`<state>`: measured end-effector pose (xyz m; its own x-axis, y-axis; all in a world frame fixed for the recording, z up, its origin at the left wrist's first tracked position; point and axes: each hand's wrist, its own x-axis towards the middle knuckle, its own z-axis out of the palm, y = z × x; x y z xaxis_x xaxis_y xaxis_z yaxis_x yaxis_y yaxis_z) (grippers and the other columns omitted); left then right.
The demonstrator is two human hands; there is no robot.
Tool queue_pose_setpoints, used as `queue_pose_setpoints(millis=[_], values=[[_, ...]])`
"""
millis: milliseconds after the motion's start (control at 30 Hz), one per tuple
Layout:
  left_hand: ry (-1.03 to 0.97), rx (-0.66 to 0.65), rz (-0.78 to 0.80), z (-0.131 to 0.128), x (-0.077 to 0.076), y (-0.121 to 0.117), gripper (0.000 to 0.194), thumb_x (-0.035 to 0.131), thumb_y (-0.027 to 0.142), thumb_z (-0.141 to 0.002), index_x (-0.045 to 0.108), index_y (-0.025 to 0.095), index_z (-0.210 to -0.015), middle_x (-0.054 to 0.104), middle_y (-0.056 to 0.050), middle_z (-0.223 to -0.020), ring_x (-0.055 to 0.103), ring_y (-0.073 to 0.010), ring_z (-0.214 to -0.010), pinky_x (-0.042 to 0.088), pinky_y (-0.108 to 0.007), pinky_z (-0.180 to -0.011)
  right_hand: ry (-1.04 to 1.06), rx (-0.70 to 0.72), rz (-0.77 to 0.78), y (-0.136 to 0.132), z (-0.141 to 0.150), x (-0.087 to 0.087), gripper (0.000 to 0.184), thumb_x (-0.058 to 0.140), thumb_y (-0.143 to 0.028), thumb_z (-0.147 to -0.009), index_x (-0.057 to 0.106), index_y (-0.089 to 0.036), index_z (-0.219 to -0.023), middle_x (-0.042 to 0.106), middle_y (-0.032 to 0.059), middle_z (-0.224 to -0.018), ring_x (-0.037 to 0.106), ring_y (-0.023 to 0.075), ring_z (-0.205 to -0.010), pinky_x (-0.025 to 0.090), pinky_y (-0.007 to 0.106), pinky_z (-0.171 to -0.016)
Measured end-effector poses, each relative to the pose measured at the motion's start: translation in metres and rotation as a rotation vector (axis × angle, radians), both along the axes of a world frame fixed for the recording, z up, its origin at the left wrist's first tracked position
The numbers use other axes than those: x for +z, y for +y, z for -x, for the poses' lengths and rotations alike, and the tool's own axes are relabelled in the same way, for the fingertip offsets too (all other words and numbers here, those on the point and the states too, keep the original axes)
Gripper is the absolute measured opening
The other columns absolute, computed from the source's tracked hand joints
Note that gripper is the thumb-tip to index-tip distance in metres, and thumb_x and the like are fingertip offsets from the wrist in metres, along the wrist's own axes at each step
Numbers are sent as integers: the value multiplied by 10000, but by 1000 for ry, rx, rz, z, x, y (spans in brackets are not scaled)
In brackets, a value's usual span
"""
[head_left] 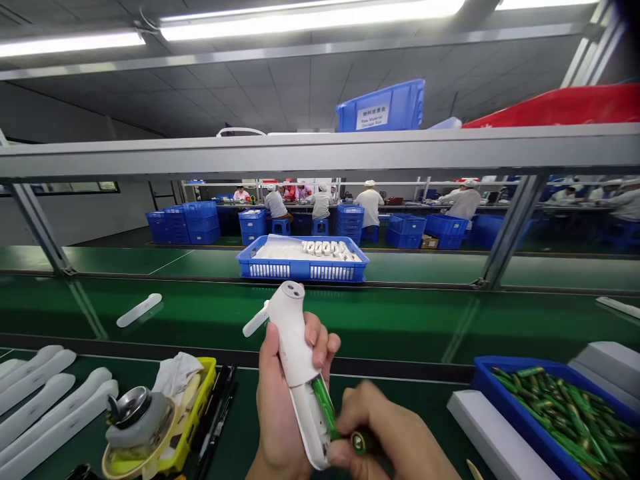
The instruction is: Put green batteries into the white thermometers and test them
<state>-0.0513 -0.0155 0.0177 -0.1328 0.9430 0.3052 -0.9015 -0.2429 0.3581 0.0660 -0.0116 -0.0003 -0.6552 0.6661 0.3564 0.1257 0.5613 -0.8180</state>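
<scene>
My left hand (273, 413) is wrapped around a white handheld device (290, 333), tilted with its rounded, two-holed end up and away from me. The lower half of its handle is uncovered, showing the compartment inside. A green cylindrical battery (324, 403) lies along that compartment. At the compartment's lower end, my right hand (395, 433) has its fingertips against this battery. A second green battery (361, 441), end facing me, is held in the right hand's curled fingers. Some of the right fingers are blurred.
At right, a blue bin (483, 367) holds many green batteries beside a white box (500, 433). White handle-shaped parts (55, 427) and a yellow tray (207, 380) with a dispenser bottle (140, 427) are at left. A blue basket (300, 270) stands beyond the green belt (400, 320).
</scene>
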Motion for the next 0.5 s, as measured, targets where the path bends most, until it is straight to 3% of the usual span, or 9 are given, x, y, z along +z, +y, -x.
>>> queue_pose_setpoints(millis=[100,133,233,300,400,500], values=[[31,-59,-75,-4,0,-3,475,355,441,-945,599,136,-675,426,-12,-619,468,-116,-639,466,-224,-705,122,121,479,1,0,4,421,560,-596,-825,390,-214,-785,406,-28,-736,378,107,-652,334,206,-581],[29,-78,-73,-5,-1,-3,474,359,447,-942,599,138,-674,426,-14,-615,476,-122,-657,462,-223,-716,155,163,565,1,-1,6,465,590,-632,-786,392,-210,-789,407,-25,-759,382,110,-679,346,210,-611],[16,-114,12,-7,-2,-3,463,353,472,-939,600,156,-708,423,-13,-617,502,-143,-742,444,-236,-784,147,158,507,0,-7,12,443,553,-643,-806,453,-213,-830,423,-19,-769,404,120,-688,366,220,-627],[57,-85,56,-7,-3,-2,447,365,497,-930,599,168,-738,424,-14,-631,506,-164,-800,429,-250,-818,113,48,393,-1,-13,17,375,493,-598,-865,518,-224,-859,461,1,-791,450,138,-711,396,233,-645],[123,25,91,-7,-3,1,402,395,479,-923,587,171,-751,443,-21,-703,499,-178,-843,421,-262,-825,138,-204,225,-3,-19,24,314,550,-545,-851,586,-236,-817,505,23,-839,504,167,-780,431,238,-679],[142,62,116,-10,-4,2,375,407,452,-923,583,164,-758,453,-30,-784,492,-177,-849,427,-267,-823,218,-307,250,-3,-17,26,291,576,-532,-835,573,-241,-825,527,6,-765,512,155,-703,435,222,-599]])
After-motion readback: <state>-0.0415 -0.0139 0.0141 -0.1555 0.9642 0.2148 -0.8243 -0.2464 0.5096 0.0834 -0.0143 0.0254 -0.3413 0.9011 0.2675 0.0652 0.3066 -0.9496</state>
